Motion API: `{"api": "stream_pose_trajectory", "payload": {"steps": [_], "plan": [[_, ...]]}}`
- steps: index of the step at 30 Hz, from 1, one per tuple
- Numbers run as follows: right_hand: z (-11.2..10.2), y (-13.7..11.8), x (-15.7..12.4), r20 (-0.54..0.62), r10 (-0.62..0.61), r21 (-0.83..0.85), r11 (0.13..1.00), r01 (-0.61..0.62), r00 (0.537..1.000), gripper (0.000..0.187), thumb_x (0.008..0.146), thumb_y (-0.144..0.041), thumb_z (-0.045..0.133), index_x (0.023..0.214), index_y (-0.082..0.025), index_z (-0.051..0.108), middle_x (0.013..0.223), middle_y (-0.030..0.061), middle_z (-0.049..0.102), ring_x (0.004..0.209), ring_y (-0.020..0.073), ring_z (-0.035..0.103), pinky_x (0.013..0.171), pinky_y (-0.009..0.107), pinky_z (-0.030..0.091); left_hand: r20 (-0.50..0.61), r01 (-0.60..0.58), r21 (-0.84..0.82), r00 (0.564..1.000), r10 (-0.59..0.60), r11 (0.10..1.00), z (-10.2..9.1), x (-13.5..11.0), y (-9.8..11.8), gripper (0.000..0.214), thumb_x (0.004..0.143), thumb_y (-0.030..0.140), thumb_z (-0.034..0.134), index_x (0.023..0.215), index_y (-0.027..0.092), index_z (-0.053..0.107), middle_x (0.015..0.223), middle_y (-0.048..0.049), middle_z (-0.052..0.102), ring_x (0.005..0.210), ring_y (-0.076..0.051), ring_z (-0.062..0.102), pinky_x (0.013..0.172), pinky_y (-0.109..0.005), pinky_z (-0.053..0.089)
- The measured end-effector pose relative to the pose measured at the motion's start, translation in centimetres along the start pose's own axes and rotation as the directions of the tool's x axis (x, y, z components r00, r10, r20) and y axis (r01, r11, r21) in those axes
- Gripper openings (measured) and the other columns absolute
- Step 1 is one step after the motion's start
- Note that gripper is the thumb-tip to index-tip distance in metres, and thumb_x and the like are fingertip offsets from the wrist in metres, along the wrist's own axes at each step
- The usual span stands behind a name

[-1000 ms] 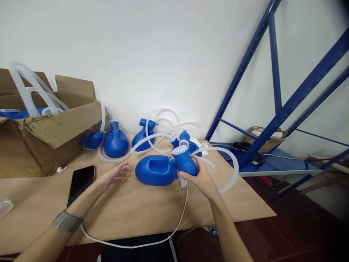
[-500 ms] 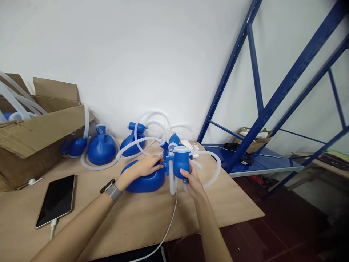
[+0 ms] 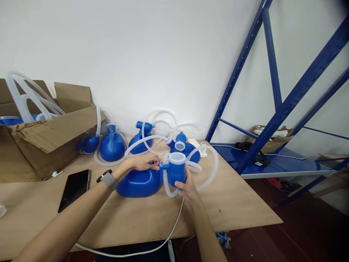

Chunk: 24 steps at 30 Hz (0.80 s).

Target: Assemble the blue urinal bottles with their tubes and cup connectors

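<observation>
My right hand (image 3: 188, 185) grips a blue cup-shaped urinal head (image 3: 176, 171) with a white rim, its opening facing up. A blue lug on the head's left side reaches toward my left fingertips. My left hand (image 3: 145, 162) is closed over the top of a blue plastic urinal bottle (image 3: 139, 183) on the table; its neck and handle are hidden under the fingers. A translucent hose (image 3: 167, 187) loops below the head. Just behind stands another blue urinal bottle (image 3: 193, 154) with its own blue head (image 3: 181, 140).
More blue urinal bottles (image 3: 112, 147) with hoses stand along the wall. An open cardboard box (image 3: 24, 153) holding hoses is at the left. A phone (image 3: 75, 189) lies on the table (image 3: 231, 207). A white cable (image 3: 174, 229) crosses the front edge. Blue shelving (image 3: 251, 156) stands right.
The view has shifted left. My right hand has brought the urinal head closer to my left hand and tipped its opening toward me. My left fingers have curled more over the bottle.
</observation>
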State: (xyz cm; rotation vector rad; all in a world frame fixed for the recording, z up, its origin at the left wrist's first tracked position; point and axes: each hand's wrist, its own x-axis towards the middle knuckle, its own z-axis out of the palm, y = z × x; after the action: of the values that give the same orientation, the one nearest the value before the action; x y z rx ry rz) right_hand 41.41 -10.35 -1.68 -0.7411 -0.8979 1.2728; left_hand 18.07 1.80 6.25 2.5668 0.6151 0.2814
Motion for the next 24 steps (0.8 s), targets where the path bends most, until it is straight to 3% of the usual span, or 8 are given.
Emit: {"api": "stream_pose_trajectory", "payload": {"steps": [4,8,12,14,16,20,22,24], "plan": [[0.2,0.5,-0.5,0.021,-0.013,-0.028,1.000,0.014,1.000,0.101,0.045,-0.035,0.101,0.137,-0.028,0.060,0.140,0.0101,0.068,0.131,0.0379,0.064,0.111,0.056,0.052,0.011,-0.008,-0.097,1.000,0.009,0.995,-0.2,-1.0,1.0,0.036,0.096,0.053,0.055,0.081,0.020,0.055,0.091,-0.0038,0.060,0.086,-0.020,0.057,0.082,-0.030,0.046],[0.2,1.2,-0.4,-0.041,-0.054,-0.094,0.994,0.050,0.998,0.104,0.045,-0.042,0.101,0.139,-0.028,0.058,0.142,0.0116,0.067,0.132,0.0397,0.062,0.109,0.057,0.055,-0.039,0.017,-0.159,0.999,-0.023,0.987,-0.4,-2.1,1.9,0.040,0.101,0.053,0.052,0.080,0.020,0.057,0.083,-0.0015,0.060,0.079,-0.018,0.056,0.074,-0.028,0.043],[0.1,0.2,-1.1,-0.044,-0.145,-0.313,0.942,0.125,0.988,0.096,0.051,-0.045,0.099,0.137,-0.026,0.060,0.140,0.0135,0.067,0.132,0.0397,0.063,0.108,0.055,0.055,-0.090,0.028,-0.173,0.995,-0.044,0.985,0.0,-2.9,2.1,0.038,0.100,0.053,0.058,0.086,0.019,0.065,0.089,-0.0025,0.067,0.084,-0.018,0.061,0.073,-0.027,0.043],[-0.6,-1.5,-2.3,-0.041,-0.236,-0.505,0.844,0.183,0.971,0.087,0.058,-0.045,0.097,0.135,-0.025,0.063,0.140,0.0137,0.067,0.132,0.0380,0.063,0.107,0.052,0.057,-0.108,0.020,-0.170,0.993,-0.039,0.985,0.2,-3.1,1.9,0.034,0.100,0.049,0.060,0.087,0.019,0.068,0.094,-0.0033,0.070,0.087,-0.018,0.063,0.078,-0.027,0.045],[-2.0,-3.8,-3.9,-0.009,-0.344,-0.677,0.693,0.247,0.939,0.076,0.068,-0.044,0.091,0.136,-0.025,0.064,0.141,0.0133,0.067,0.129,0.0353,0.065,0.102,0.047,0.061,-0.122,0.012,-0.169,0.992,-0.033,0.985,0.4,-3.2,1.8,0.031,0.100,0.047,0.061,0.088,0.019,0.071,0.099,-0.0040,0.072,0.091,-0.018,0.065,0.081,-0.027,0.047],[-6.8,-8.0,-6.6,0.091,-0.547,-0.871,0.361,0.334,0.832,0.063,0.082,-0.048,0.079,0.136,-0.021,0.062,0.135,0.0150,0.069,0.124,0.0345,0.068,0.099,0.047,0.061,-0.153,-0.004,-0.176,0.988,-0.023,0.984,0.6,-3.2,1.8,0.029,0.096,0.043,0.065,0.083,0.019,0.072,0.102,-0.0052,0.075,0.095,-0.020,0.069,0.089,-0.029,0.050],[-9.5,-9.1,-7.2,0.136,-0.561,-0.924,0.226,0.308,0.817,0.065,0.083,-0.051,0.075,0.138,-0.020,0.060,0.134,0.0169,0.069,0.123,0.0366,0.068,0.100,0.050,0.061,-0.161,-0.015,-0.178,0.987,-0.014,0.984,0.5,-3.3,2.0,0.027,0.096,0.040,0.065,0.079,0.020,0.071,0.102,-0.0050,0.076,0.099,-0.020,0.070,0.093,-0.030,0.050],[-12.0,-9.4,-7.3,0.141,-0.532,-0.959,0.136,0.249,0.835,0.068,0.082,-0.054,0.074,0.139,-0.020,0.058,0.133,0.0181,0.068,0.120,0.0381,0.069,0.099,0.053,0.060,-0.165,-0.020,-0.180,0.986,-0.010,0.984,0.4,-3.4,2.1,0.025,0.096,0.038,0.064,0.080,0.020,0.072,0.103,-0.0046,0.077,0.100,-0.020,0.070,0.094,-0.030,0.051]]}}
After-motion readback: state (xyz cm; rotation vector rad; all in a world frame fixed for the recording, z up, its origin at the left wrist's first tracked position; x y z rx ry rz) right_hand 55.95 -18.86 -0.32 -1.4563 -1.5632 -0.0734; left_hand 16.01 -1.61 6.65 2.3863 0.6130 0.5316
